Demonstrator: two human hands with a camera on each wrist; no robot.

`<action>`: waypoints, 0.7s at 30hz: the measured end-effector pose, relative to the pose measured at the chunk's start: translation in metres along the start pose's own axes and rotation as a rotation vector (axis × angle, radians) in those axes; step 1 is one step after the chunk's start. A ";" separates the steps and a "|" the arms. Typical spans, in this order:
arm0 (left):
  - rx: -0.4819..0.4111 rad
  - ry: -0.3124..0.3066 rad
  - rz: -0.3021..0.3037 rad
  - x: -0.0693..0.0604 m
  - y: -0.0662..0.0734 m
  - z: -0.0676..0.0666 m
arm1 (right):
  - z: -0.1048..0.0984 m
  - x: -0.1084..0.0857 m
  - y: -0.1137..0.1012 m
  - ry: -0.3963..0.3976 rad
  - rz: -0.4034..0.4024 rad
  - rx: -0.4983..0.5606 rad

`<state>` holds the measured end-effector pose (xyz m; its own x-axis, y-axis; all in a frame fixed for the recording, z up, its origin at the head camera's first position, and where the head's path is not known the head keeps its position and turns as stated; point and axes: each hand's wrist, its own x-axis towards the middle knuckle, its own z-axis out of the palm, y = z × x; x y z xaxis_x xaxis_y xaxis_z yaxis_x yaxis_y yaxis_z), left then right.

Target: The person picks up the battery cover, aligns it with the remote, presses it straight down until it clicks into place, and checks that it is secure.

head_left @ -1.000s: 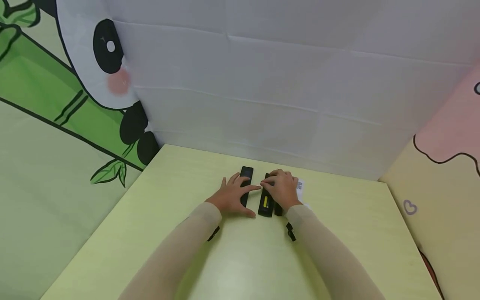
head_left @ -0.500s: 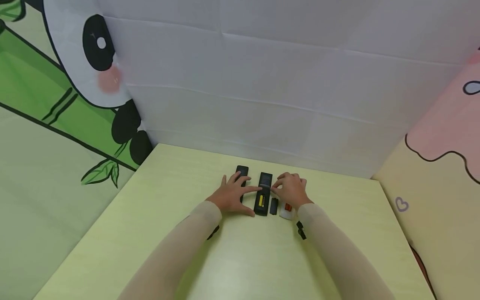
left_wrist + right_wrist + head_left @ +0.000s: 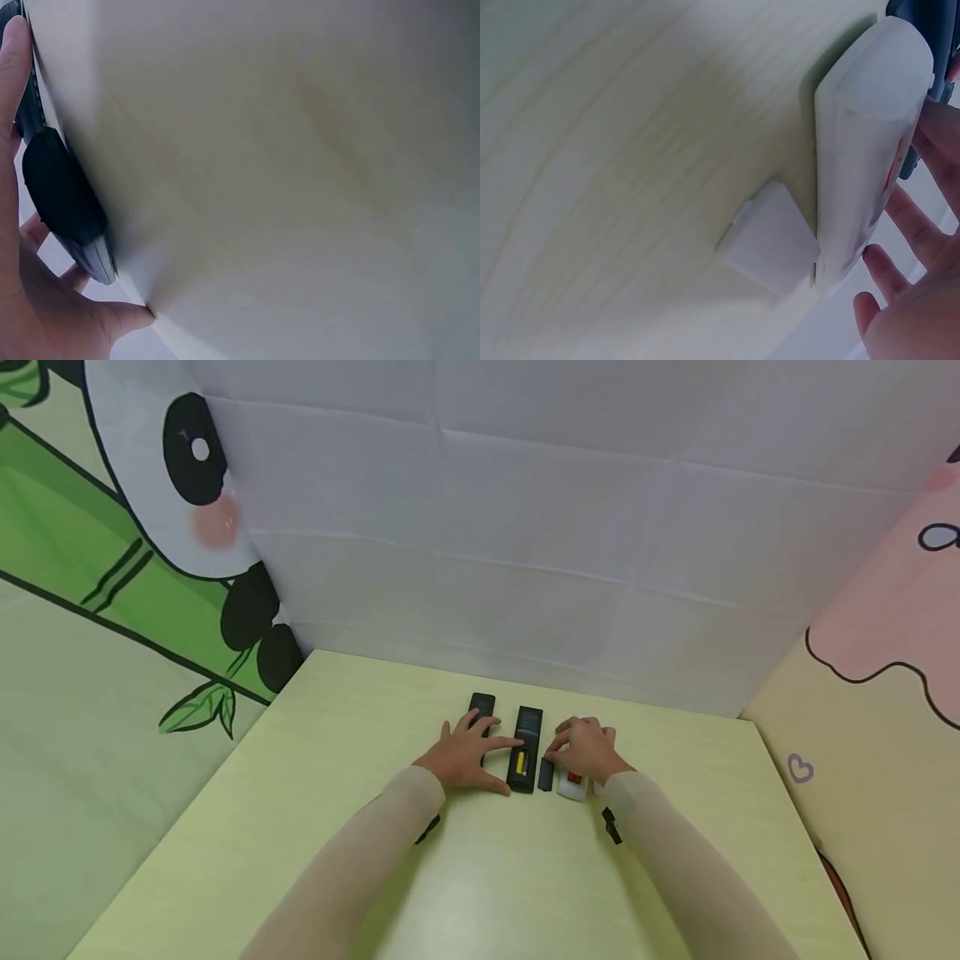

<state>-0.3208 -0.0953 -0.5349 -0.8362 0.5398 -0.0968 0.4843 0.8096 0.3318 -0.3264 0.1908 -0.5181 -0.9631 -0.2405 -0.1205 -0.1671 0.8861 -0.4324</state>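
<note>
My left hand (image 3: 463,756) spreads over a black remote control (image 3: 482,703) whose middle it hides. Its index fingertip touches a second black remote (image 3: 530,722), which lies battery side up with a yellow battery (image 3: 521,763) in the uncovered compartment. Right of that remote lies a small black battery cover (image 3: 546,775). My right hand (image 3: 588,752) has thumb and index fingertips at the cover's upper end; whether they pinch it is hidden. Beneath this hand lies a white remote (image 3: 870,142) with a reddish-orange patch. In the left wrist view, the black remote (image 3: 64,187) sits under my hand.
A loose white battery cover (image 3: 772,236) lies against the white remote. Everything rests on a pale wooden table (image 3: 480,868). Behind it hangs a white creased sheet (image 3: 480,527), with printed side walls left and right.
My right hand has left the middle remote's compartment, moved right, then come down to the black battery cover. The white remote has come into sight. My left hand has stayed in place.
</note>
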 end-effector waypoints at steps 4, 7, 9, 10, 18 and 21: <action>0.002 -0.001 -0.006 0.000 0.000 0.002 | 0.005 0.002 -0.001 0.006 -0.012 -0.017; -0.007 0.004 -0.014 -0.003 -0.003 0.003 | 0.008 0.005 -0.005 0.010 -0.016 -0.013; -0.015 0.006 -0.017 -0.005 -0.007 0.005 | 0.010 0.005 -0.009 0.012 -0.014 -0.015; -0.021 0.008 -0.020 -0.007 -0.009 0.005 | 0.012 0.006 -0.011 0.015 -0.014 -0.015; -0.036 0.017 -0.064 -0.017 -0.016 0.005 | 0.019 0.015 -0.017 0.049 -0.044 0.013; -0.038 0.017 -0.067 -0.019 -0.015 0.004 | 0.017 0.014 -0.018 0.070 -0.057 0.013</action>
<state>-0.3113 -0.1161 -0.5418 -0.8708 0.4805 -0.1045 0.4170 0.8342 0.3608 -0.3334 0.1646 -0.5267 -0.9646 -0.2618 -0.0326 -0.2200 0.8664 -0.4483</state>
